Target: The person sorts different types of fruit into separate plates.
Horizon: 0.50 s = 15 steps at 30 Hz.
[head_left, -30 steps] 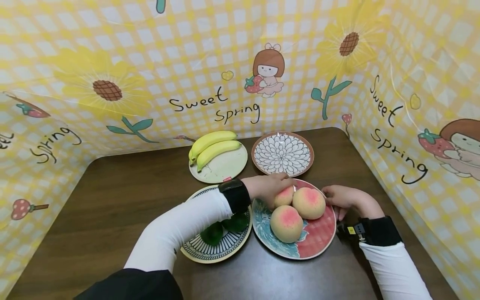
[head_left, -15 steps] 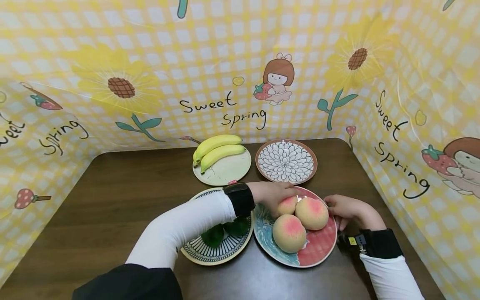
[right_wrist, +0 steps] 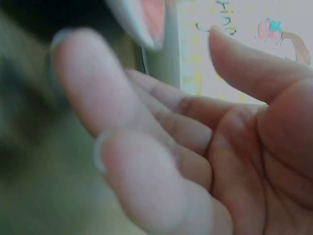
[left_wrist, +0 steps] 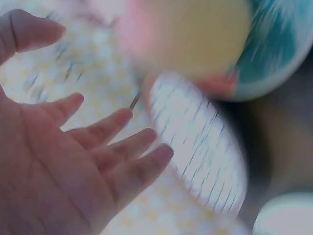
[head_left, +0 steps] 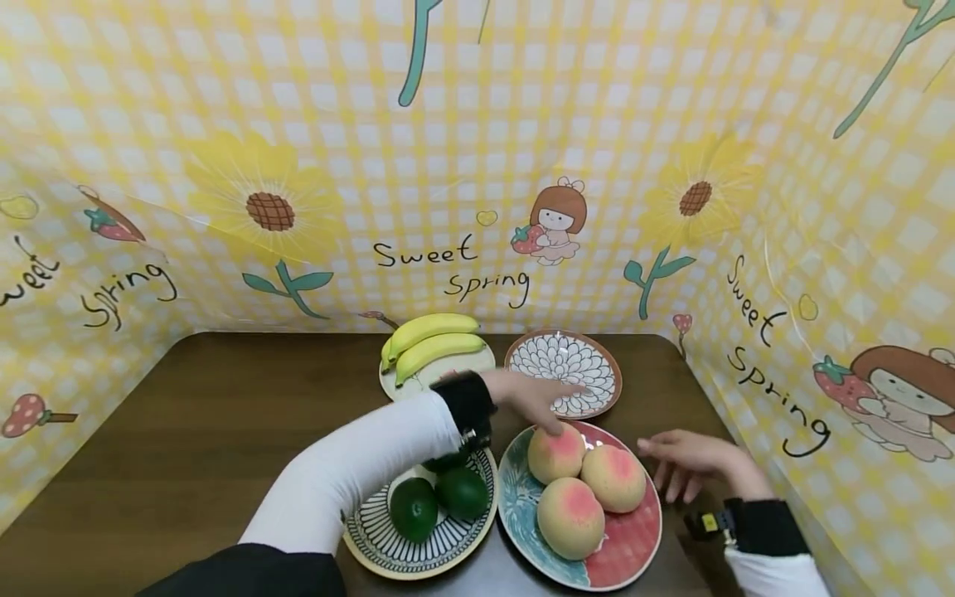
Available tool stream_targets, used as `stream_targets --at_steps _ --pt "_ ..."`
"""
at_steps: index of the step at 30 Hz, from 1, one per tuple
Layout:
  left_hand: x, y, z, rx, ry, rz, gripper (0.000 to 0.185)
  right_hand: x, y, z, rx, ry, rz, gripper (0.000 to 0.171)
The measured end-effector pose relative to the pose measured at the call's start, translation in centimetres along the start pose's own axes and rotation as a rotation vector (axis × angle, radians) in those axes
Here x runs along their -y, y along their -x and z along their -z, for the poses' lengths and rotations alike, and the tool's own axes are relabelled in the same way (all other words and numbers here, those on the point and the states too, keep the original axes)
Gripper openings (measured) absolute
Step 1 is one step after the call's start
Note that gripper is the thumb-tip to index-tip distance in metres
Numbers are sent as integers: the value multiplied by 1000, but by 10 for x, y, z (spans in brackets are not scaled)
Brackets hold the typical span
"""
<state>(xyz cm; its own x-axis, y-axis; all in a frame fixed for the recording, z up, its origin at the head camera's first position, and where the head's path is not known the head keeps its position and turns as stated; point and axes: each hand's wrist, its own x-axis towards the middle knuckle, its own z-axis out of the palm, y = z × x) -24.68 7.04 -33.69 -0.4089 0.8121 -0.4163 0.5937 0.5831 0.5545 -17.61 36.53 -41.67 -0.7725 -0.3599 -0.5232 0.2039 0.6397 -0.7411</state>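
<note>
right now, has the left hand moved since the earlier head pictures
Yes: judged against the flower-patterned plate, the left hand has shifted upward in the head view, now overlapping the plate's near part.

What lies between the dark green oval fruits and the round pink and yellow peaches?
Two facing rims, in the head view: the striped round plate with yellowish edge, then the pink and teal round plate.

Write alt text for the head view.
Three peaches sit on a red-and-teal plate, a person's left hand close to them and right hand beside the plate. Left of it, a striped plate holds dark green fruit; farther back, bananas lie on a pale plate beside a flower-patterned plate.
</note>
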Motion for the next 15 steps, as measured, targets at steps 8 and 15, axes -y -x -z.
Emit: stream_targets --at_steps 8,15 --pt "62 72 80 -454 5 206 90 9 -30 52 14 51 -118 78" --pt "131 115 92 -547 70 492 89 19 -63 70 23 -19 -117 73"
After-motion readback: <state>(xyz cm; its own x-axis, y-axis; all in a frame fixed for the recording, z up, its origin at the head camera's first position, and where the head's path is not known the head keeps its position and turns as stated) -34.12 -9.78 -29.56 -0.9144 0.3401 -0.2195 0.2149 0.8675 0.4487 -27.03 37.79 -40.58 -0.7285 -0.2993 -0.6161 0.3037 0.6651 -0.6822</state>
